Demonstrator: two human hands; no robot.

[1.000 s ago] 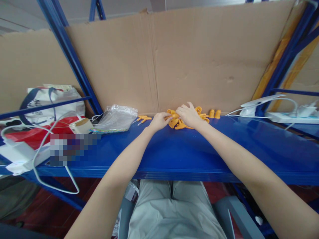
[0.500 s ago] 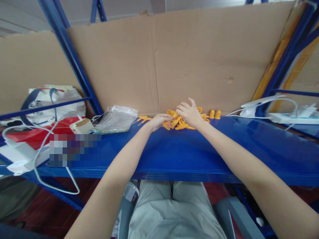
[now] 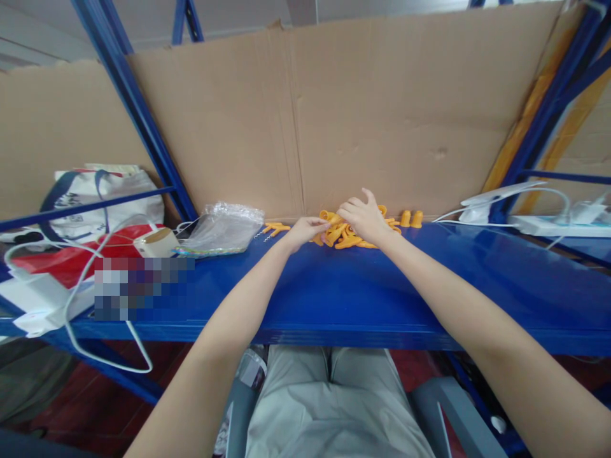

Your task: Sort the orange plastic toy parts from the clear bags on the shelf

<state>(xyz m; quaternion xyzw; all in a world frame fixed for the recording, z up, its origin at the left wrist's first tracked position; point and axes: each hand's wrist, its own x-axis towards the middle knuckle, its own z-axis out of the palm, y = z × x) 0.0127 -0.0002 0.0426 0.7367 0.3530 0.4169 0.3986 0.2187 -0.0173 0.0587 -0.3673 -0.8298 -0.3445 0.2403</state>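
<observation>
At the back of the blue shelf, my left hand (image 3: 306, 231) pinches an orange plastic piece (image 3: 336, 219) between thumb and fingers. My right hand (image 3: 365, 217) closes on the same piece from the other side, its little finger raised; the exact shape is hidden by the fingers. Beneath both hands lies a heap of orange plastic parts (image 3: 347, 240), some curved and some hollow. To the left of the heap are several small corkscrews (image 3: 277, 228) with orange handles and metal spirals. Two orange thimble-shaped cups (image 3: 411, 219) stand upright to the right of my right hand.
A clear plastic bag (image 3: 222, 230) lies left of the corkscrews. Further left are a red bag (image 3: 71, 257), a white cable and a white tote (image 3: 128, 197). Cardboard (image 3: 382, 114) walls the back; a white power strip (image 3: 563, 226) sits at the right.
My left hand has turned slightly, its fingers closing nearer the thumb around the piece. The right hand stays almost in place.
</observation>
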